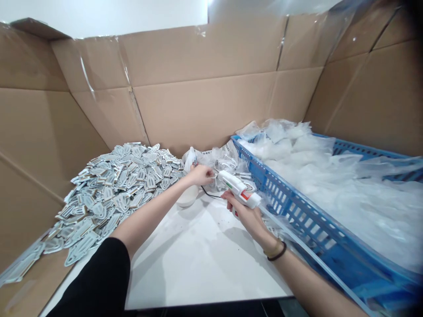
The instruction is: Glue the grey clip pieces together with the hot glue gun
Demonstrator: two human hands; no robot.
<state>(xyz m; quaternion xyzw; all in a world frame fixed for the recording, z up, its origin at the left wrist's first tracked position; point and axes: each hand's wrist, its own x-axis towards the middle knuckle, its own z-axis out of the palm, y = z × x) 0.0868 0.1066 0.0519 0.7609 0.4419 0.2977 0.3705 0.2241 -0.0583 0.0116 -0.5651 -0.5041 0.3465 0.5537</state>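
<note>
My right hand (246, 216) is wrapped around the handle of a white hot glue gun (237, 187), its nozzle aimed left. A long translucent glue stick (312, 253) runs from the gun's back end down toward the lower right. Just in front of the nozzle, my left hand (201, 175) is closed in a pinch; whatever is between its fingers is too small and hidden to name. Below the left hand sits a round white object (187, 197). A black cord (209, 193) passes between the hands.
On the left is a heap of flat grey-and-white shaped pieces (128, 180). A blue plastic crate (287, 202) of filmy white bags (330, 176) stands on the right. Crumpled clear plastic (228, 156) lies behind my hands. Cardboard walls (205, 101) surround the white tabletop (205, 264).
</note>
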